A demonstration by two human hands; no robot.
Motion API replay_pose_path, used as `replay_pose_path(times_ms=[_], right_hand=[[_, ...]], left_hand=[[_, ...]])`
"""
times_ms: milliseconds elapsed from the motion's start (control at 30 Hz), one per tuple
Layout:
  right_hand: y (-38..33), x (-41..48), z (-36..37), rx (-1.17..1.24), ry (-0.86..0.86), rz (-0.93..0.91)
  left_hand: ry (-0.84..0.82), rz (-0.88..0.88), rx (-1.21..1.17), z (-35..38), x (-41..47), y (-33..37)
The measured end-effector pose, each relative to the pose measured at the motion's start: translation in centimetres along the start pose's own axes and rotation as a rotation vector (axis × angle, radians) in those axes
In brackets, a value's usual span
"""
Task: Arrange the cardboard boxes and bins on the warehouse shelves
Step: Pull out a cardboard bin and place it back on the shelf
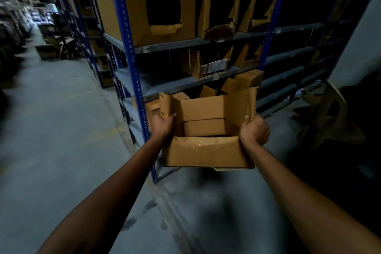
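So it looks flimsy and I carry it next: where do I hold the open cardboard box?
By its two side walls, one hand from each side, as the left hand and right hand do now: the open cardboard box is wide, and its open top leaves rims to grip.

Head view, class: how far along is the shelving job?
Done: cut-front bins already stand on the upper shelves. In hand: the left hand and right hand grip the side walls of an open cardboard box. Left: shelving it, perhaps on the bare shelf, and tidying the loose boxes behind it.
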State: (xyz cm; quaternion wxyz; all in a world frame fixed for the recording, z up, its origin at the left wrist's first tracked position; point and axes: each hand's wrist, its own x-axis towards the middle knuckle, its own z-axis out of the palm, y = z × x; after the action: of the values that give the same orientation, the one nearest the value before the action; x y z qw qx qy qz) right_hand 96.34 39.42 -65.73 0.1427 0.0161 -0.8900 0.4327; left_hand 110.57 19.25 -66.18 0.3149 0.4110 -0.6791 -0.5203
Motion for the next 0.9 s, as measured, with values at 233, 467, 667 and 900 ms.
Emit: replay_pose_path(times_ms=[233, 467, 667, 900], right_hand=[[-2.4, 2.0, -0.7, 0.133, 0.037, -0.058], [-4.9, 4.3, -1.2, 0.249, 0.035, -0.136], [-7.6, 5.7, 0.9, 0.335, -0.005, -0.211], [-10.9, 7.5, 6.3, 0.472, -0.125, -0.21]], left_hand=[[0.213, 0.186, 0.069, -0.2, 0.4, 4.1], [0.337, 0.253, 0.003, -0.4, 1.0, 6.7], [0.424, 0.275, -0.013, -1.5, 2.4, 7.2], [0.513, 0.25, 0.013, -2.4, 6.8, 7.2]])
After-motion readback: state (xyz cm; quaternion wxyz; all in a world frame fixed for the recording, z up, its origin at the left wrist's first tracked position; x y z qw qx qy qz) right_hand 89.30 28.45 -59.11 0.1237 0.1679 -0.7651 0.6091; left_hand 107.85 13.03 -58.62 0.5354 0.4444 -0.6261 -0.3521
